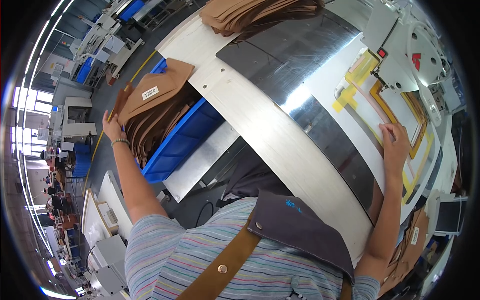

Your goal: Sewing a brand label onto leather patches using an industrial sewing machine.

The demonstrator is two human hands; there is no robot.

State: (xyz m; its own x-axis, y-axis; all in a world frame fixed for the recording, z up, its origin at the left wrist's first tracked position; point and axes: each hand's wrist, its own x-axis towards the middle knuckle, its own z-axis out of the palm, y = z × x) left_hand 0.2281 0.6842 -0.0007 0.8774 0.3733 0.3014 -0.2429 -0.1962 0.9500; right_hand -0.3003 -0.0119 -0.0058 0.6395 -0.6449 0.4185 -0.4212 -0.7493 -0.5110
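Observation:
At the left, my left hand [114,129] is closed on the edge of a brown leather-like panel [145,97] with a white label. The panel lies over a stack of similar brown pieces [150,132] standing in a blue bin [182,142]. My right hand [395,142] rests over the white template plate [367,130] of a sewing machine [400,60]. Its fingers are curled together beside the yellow-edged clamp frame [407,117]; whatever they grip is hidden.
A pile of brown panels [260,17] sits at the far end of the pale worktable [280,145], by a shiny dark metal plate [295,65]. More brown pieces [410,240] and a small screen [448,216] are at the lower right. Other machines [107,50] stand across the aisle.

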